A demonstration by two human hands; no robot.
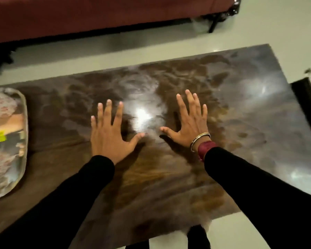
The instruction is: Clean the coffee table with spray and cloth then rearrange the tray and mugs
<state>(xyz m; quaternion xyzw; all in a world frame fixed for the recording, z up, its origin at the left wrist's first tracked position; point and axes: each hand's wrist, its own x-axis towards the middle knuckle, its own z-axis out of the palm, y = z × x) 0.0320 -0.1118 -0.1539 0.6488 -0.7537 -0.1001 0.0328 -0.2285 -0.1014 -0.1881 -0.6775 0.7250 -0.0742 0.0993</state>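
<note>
A glossy dark brown coffee table (pixel 241 123) fills the middle of the head view, with bright light reflected near its centre. My left hand (pixel 109 132) and my right hand (pixel 190 123) are stretched out over the tabletop, palms down, fingers spread, holding nothing. A shiny metal tray (pixel 23 141) with a mirror-like surface lies at the table's left end, partly cut off by the frame edge. No mugs, spray bottle or cloth are visible.
A dark red sofa (pixel 97 15) runs along the far side across a strip of pale floor (pixel 115 51). A black object (pixel 307 108) with something clear on it sits just past the table's right edge.
</note>
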